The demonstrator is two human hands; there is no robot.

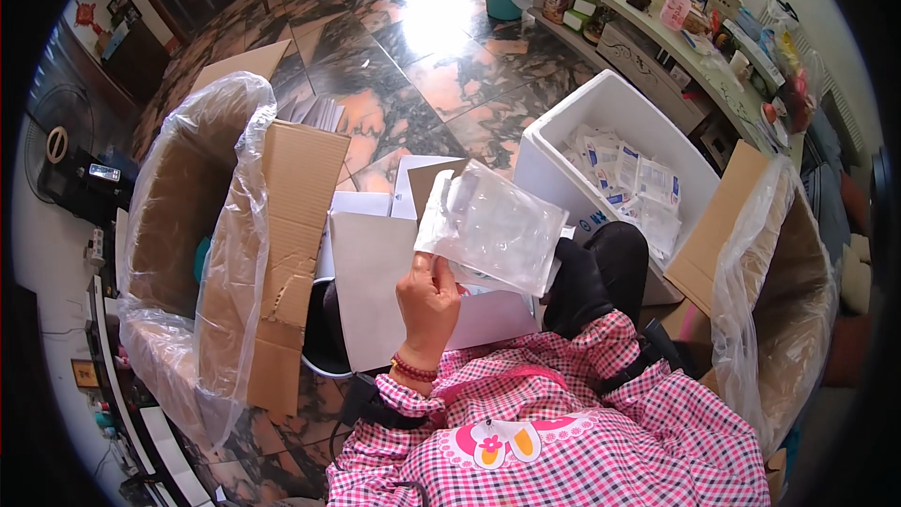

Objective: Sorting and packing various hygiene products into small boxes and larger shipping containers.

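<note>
My left hand (427, 299), with a beaded bracelet at the wrist, pinches the near left edge of a clear, flat plastic pouch (507, 230). The pouch has a white strip at its left end and is tilted over my lap. At the pouch's right edge, a dark shape that looks like my right hand (574, 293) in a black glove comes out of the checked sleeve. Its fingers blend into the black trouser leg behind. Under the pouch stands an opened white carton (380, 272) with its flaps spread. To the right, a white foam box (554, 164) holds several small printed packets (624, 174).
At the left stands a cardboard box (305, 178) lined with clear plastic; another lined box (779, 291) is at the right. A dark bucket (324, 319) is beside the carton. Farther off are a teal bin (502, 0) and a cluttered low cabinet (619, 14).
</note>
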